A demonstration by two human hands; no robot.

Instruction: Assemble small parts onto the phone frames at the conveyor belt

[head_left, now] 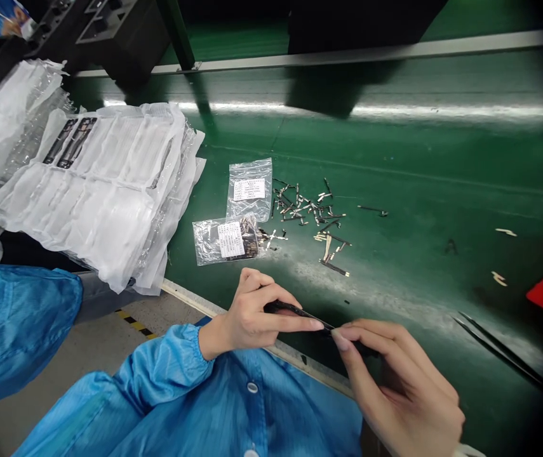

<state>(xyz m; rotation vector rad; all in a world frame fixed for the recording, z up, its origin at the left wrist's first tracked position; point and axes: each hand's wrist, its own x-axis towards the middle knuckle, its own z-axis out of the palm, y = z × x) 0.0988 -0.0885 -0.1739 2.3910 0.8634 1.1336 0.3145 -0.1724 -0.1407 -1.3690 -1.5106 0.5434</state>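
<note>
Both hands meet low in the view, at about six o'clock. The left hand pinches one end of a thin dark strip between thumb and forefinger, a narrow closed grip. The right hand comes in from five o'clock and its fingertips press on the other end of the same strip, also closed on it. The strip hangs just above the near edge of the green table, not resting on it.

At twelve o'clock from the hands lies a scatter of small metal pieces, with two clear bags bearing white labels just to its nine o'clock side. A stack of white plastic sheets sits at ten o'clock. Dark tweezers lie at three o'clock, well apart from the right hand.

The strip looks slender and springy, so a pinch that loosens could let it flick off over the table edge; too hard a bend between the two hands could kink it
</note>
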